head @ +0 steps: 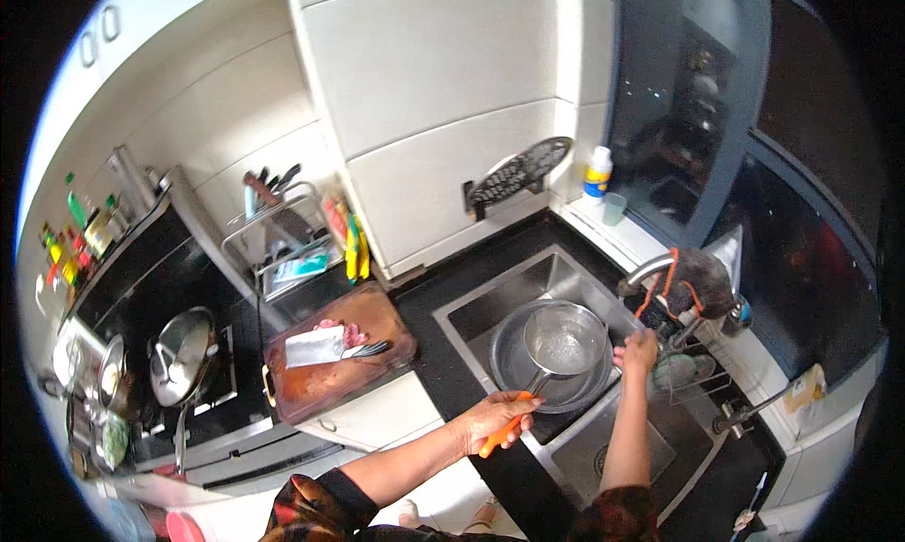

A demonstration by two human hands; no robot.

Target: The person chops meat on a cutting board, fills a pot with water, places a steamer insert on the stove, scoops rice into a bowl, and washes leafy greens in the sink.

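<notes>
My left hand grips the orange handle of a round metal ladle or strainer. Its bowl hangs over a grey basin, which stands in the left bowl of a steel sink. Something clear and shiny, perhaps water, shows inside the metal bowl. My right hand is at the sink's far right side, beside the base of the tap. Its fingers are bent, and whether they touch the tap lever cannot be made out. The tap's curved spout points toward the basin.
Left of the sink, a cutting board bears a cleaver and pieces of raw meat. A wok sits on the stove, its handle jutting forward. A wire rack stands over the right sink bowl.
</notes>
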